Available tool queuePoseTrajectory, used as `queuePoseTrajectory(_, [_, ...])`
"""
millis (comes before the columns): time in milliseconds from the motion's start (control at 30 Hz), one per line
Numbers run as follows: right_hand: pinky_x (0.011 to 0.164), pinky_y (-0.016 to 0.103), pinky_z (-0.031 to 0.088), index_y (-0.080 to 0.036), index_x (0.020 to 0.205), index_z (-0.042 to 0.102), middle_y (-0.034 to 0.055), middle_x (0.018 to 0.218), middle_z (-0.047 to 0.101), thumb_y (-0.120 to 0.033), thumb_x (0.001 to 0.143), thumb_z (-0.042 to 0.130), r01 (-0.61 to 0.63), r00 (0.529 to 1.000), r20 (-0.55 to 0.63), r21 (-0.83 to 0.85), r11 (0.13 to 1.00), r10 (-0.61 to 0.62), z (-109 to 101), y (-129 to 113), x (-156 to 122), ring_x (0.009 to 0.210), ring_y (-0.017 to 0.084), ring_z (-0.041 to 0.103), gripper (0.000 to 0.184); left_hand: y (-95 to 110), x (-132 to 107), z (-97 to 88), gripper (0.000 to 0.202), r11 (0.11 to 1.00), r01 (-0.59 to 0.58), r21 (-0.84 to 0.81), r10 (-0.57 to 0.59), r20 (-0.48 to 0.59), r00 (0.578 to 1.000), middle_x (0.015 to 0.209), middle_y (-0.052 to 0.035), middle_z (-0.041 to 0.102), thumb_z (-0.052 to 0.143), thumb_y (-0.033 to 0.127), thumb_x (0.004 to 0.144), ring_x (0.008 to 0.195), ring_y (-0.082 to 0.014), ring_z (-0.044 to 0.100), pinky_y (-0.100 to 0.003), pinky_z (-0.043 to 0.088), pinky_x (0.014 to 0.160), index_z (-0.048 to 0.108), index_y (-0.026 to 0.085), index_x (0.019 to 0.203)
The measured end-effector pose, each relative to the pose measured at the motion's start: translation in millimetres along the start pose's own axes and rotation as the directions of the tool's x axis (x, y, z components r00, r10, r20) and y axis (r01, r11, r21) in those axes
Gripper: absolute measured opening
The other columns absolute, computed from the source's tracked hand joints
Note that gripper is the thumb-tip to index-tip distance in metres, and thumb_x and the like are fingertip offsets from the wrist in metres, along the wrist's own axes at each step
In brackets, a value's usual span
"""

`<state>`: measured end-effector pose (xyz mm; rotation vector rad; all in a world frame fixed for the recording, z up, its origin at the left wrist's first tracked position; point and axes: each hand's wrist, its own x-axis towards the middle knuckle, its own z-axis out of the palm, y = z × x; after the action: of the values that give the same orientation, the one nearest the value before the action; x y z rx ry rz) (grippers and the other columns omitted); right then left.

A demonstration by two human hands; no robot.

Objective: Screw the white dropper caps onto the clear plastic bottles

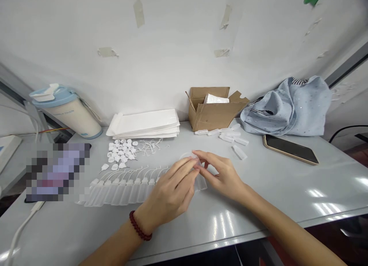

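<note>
My left hand [172, 191] and my right hand [222, 176] meet fingertip to fingertip over the middle of the table. Their fingers pinch a small translucent plastic bottle [202, 183], mostly covered by the fingers. To the left of the hands lies a row of translucent bottles [123, 191] with white caps and thin, curved white tubes on top; my left hand hides the row's right end. Behind it are a heap of loose white caps [122, 151] and a tangle of thin white tubes [152, 146]. Several uncapped small bottles [239, 152] lie beyond my right hand.
At the back stand a white packet stack [143, 124], an open cardboard box [215, 116] and a blue cloth bag [304, 109]. A phone [290, 149] lies right. On the left are a tumbler [71, 112] and a blurred device [60, 172] with a white cable [21, 231].
</note>
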<state>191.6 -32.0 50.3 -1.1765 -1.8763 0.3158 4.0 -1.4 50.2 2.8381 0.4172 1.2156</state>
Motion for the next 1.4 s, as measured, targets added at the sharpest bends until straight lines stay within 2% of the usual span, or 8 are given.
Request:
queuePoseTrajectory(267, [0.064, 0.031, 0.057, -0.023, 0.119, 0.057, 0.0036, 0.085, 0.067, -0.022, 0.089, 0.055, -0.012, 0.999, -0.045, -0.007, 1.0, 0.012, -1, -3, 1, 0.067, 0.015, 0.061, 0.03, 0, 2, -1.3, 0.039, 0.993, 0.102, -0.058, -0.105, -0.048, 0.993, 0.123, -0.0187, 0.056, 0.051, -0.001, 0.082, 0.12, -0.0283, 0.05, -0.047, 0.051, 0.095, 0.051, 0.01, 0.119])
queuePoseTrajectory(400, [0.068, 0.032, 0.057, -0.02, 0.113, 0.061, 0.0047, 0.086, 0.07, -0.024, 0.087, 0.059, -0.184, 0.982, 0.002, 0.195, 0.963, 0.187, -3, -7, 3, 0.072, 0.016, 0.065, 0.027, 0, 3, -2.8, 0.044, 0.989, 0.134, -0.068, -0.14, -0.08, 0.987, 0.12, -0.0177, 0.057, 0.053, -0.002, 0.081, 0.117, -0.0272, 0.051, -0.045, 0.05, 0.096, 0.049, 0.009, 0.123])
queuePoseTrajectory(533, [0.079, 0.036, 0.057, -0.02, 0.111, 0.062, 0.0064, 0.093, 0.072, -0.029, 0.086, 0.062, -0.419, 0.906, 0.204, 0.555, 0.719, 0.371, -8, -11, 8, 0.085, 0.019, 0.07, 0.027, 0, 4, -2.0, 0.05, 0.983, 0.174, -0.064, -0.179, -0.068, 0.982, 0.122, -0.0179, 0.055, 0.054, 0.002, 0.081, 0.118, -0.0278, 0.049, -0.046, 0.049, 0.097, 0.044, 0.008, 0.13])
queuePoseTrajectory(700, [0.082, 0.037, 0.055, -0.02, 0.109, 0.063, 0.0067, 0.094, 0.073, -0.03, 0.084, 0.065, -0.532, 0.843, 0.392, 0.713, 0.457, 0.369, -14, -11, 12, 0.086, 0.02, 0.071, 0.026, 0, 5, 0.6, 0.053, 0.985, 0.17, -0.034, -0.17, 0.009, 0.985, 0.129, -0.0181, 0.051, 0.055, 0.008, 0.084, 0.123, -0.0298, 0.044, -0.048, 0.046, 0.1, 0.039, 0.009, 0.135])
queuePoseTrajectory(1033, [0.084, 0.034, 0.052, -0.017, 0.106, 0.062, 0.0065, 0.092, 0.071, -0.019, 0.085, 0.06, -0.639, 0.763, 0.56, 0.73, 0.242, 0.323, -17, -3, 12, 0.087, 0.018, 0.07, 0.021, -4, 3, 5.1, 0.048, 0.989, 0.145, -0.036, -0.146, 0.001, 0.989, 0.121, -0.0143, 0.06, 0.068, 0.027, 0.083, 0.12, -0.028, 0.047, -0.044, 0.047, 0.101, 0.05, 0.01, 0.124])
queuePoseTrajectory(1133, [0.082, 0.033, 0.051, -0.017, 0.102, 0.062, 0.0047, 0.087, 0.071, -0.02, 0.084, 0.061, -0.654, 0.752, 0.579, 0.714, 0.251, 0.314, -17, -1, 12, 0.084, 0.017, 0.069, 0.018, -2, 3, 7.1, 0.044, 0.988, 0.143, -0.051, -0.145, -0.034, 0.989, 0.118, -0.0125, 0.062, 0.067, 0.022, 0.083, 0.117, -0.027, 0.049, -0.045, 0.047, 0.099, 0.051, 0.012, 0.122])
queuePoseTrajectory(1267, [0.077, 0.028, 0.05, -0.017, 0.092, 0.061, 0.002, 0.082, 0.068, -0.021, 0.084, 0.063, -0.674, 0.739, 0.601, 0.647, 0.356, 0.306, -24, 2, 16, 0.08, 0.014, 0.066, 0.009, 2, 8, 9.7, 0.04, 0.985, 0.144, -0.093, -0.147, -0.027, 0.989, 0.118, -0.0114, 0.062, 0.066, 0.014, 0.081, 0.116, -0.0262, 0.049, -0.044, 0.047, 0.098, 0.053, 0.012, 0.119])
queuePoseTrajectory(1400, [0.074, 0.027, 0.048, -0.016, 0.09, 0.062, 0.0014, 0.08, 0.065, -0.024, 0.081, 0.065, -0.717, 0.671, 0.682, 0.496, 0.49, 0.291, -41, 9, 20, 0.078, 0.013, 0.062, 0.012, 6, 14, 13.2, 0.038, 0.974, 0.185, -0.133, -0.182, 0.038, 0.983, 0.117, -0.0097, 0.062, 0.067, 0.017, 0.08, 0.115, -0.0263, 0.048, -0.044, 0.046, 0.097, 0.053, 0.014, 0.115])
